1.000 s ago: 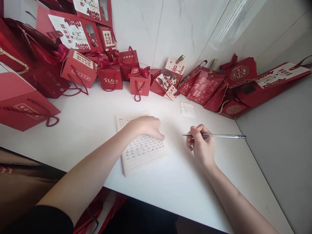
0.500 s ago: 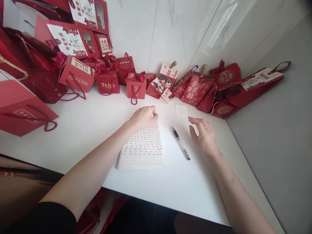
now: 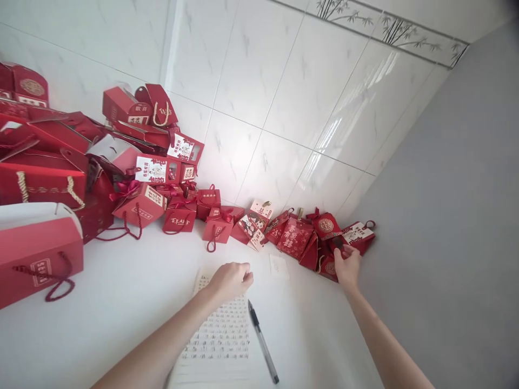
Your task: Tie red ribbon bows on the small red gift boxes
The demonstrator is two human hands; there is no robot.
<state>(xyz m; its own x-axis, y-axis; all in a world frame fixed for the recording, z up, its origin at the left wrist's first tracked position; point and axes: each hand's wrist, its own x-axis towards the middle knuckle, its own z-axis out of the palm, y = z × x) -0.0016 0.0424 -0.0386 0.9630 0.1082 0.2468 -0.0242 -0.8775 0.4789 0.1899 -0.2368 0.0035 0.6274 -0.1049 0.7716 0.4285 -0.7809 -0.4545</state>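
My left hand (image 3: 231, 280) rests on the top of a lined notebook (image 3: 221, 340) filled with handwritten rows, its fingers curled in. A black and clear pen (image 3: 263, 341) lies loose on the white table beside the notebook's right edge. My right hand (image 3: 347, 266) is stretched out to the far right corner, with its fingers on a small red gift bag (image 3: 333, 249) in a pile of red bags. Whether it grips the bag is hidden by the hand itself.
Red gift boxes and bags (image 3: 178, 217) line the tiled wall, stacked high at the left (image 3: 44, 178). A big red box (image 3: 36, 254) stands at the near left. A small white slip (image 3: 279, 266) lies by the bags. A grey wall (image 3: 446, 243) closes the right side.
My right hand put the pen down on the table, then reached away to the red bags in the corner. The view has tilted up toward the wall. My left hand stayed on the notebook.
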